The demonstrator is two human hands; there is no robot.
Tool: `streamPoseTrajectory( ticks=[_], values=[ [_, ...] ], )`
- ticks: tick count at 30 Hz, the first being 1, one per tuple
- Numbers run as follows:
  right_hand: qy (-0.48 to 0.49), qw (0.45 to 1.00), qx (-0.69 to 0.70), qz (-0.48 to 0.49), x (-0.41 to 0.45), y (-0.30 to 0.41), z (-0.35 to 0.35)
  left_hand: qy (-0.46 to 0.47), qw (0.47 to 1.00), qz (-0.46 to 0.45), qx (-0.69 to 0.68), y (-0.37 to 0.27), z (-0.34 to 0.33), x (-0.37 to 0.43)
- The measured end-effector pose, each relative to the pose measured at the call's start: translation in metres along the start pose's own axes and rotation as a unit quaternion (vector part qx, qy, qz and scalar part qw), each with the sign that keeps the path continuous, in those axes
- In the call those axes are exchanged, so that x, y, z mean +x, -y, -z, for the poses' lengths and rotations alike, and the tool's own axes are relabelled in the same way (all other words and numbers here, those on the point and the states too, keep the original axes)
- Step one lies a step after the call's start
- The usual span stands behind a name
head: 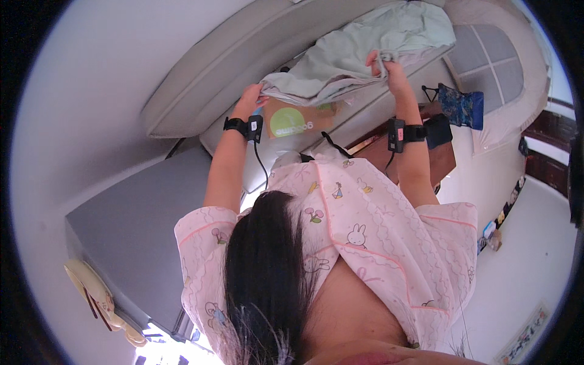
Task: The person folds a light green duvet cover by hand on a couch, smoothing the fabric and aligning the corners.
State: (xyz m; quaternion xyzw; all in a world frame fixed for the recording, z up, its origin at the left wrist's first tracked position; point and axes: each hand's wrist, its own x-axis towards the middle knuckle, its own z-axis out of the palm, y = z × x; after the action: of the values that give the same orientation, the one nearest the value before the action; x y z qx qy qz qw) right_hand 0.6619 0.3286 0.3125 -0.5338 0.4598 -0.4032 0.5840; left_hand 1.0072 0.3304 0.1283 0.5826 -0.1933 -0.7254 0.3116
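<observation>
A large pale green cloth [365,41], perhaps a sheet or quilt cover, is stretched between my two hands over a light grey sofa [292,25]. My left hand [250,98] pinches its near left corner. Further right, my right hand [390,73] grips a bunched part of the near edge between thumb and fingers. The cloth's far part rests on the sofa in loose folds. Below the near edge shows a brown paper bag [296,121] with a green circle and writing on it; the cloth hides its upper part.
A blue patterned drawstring bag [461,107] is by the right end of the sofa, near a grey-paned, tent-like cover [492,59]. Beyond my right forearm stands a brown wooden table [433,162] with a black item on it. A large grey box-like surface [137,228] lies left.
</observation>
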Motion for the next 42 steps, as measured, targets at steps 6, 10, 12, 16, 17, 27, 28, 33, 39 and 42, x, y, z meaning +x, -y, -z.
streamPoseTrajectory(
  ticks=[6,10,12,16,17,27,28,33,39,42],
  values=[
    [-0.113,0.99,0.08,0.025,-0.021,-0.011,0.044,-0.131,0.969,-0.017,0.207,0.001,0.027,0.019],
    [-0.364,0.925,0.102,0.047,-0.024,-0.023,0.045,-0.131,0.952,-0.143,0.236,-0.024,-0.002,-0.008],
    [-0.446,0.888,0.07,0.083,-0.018,-0.034,0.057,0.096,0.975,-0.187,0.077,-0.034,0.002,-0.015],
    [-0.435,0.893,0.103,0.05,-0.019,-0.031,0.061,0.105,0.984,-0.122,0.077,-0.037,0.009,-0.023],
    [-0.434,0.893,0.106,0.05,-0.016,-0.032,0.059,0.137,0.959,-0.116,0.221,-0.041,0.008,-0.025],
    [-0.399,0.908,0.117,0.049,0.001,0.014,0.023,-0.011,0.887,-0.184,0.424,-0.037,0.002,-0.012],
    [-0.389,0.913,0.116,0.053,0.001,0.021,0.016,-0.012,0.887,-0.184,0.423,-0.03,0.003,-0.007],
    [-0.411,0.898,0.12,0.096,-0.012,0.04,0.012,-0.078,0.854,-0.218,0.466,-0.008,-0.031,0.016],
    [-0.424,0.894,0.087,0.118,-0.009,0.04,0.001,-0.168,0.916,-0.112,0.346,0.028,0.044,0.071],
    [-0.482,0.87,-0.051,0.093,-0.038,0.033,0.031,-0.205,0.934,-0.118,0.268,-0.001,0.001,0.048]
  ],
)
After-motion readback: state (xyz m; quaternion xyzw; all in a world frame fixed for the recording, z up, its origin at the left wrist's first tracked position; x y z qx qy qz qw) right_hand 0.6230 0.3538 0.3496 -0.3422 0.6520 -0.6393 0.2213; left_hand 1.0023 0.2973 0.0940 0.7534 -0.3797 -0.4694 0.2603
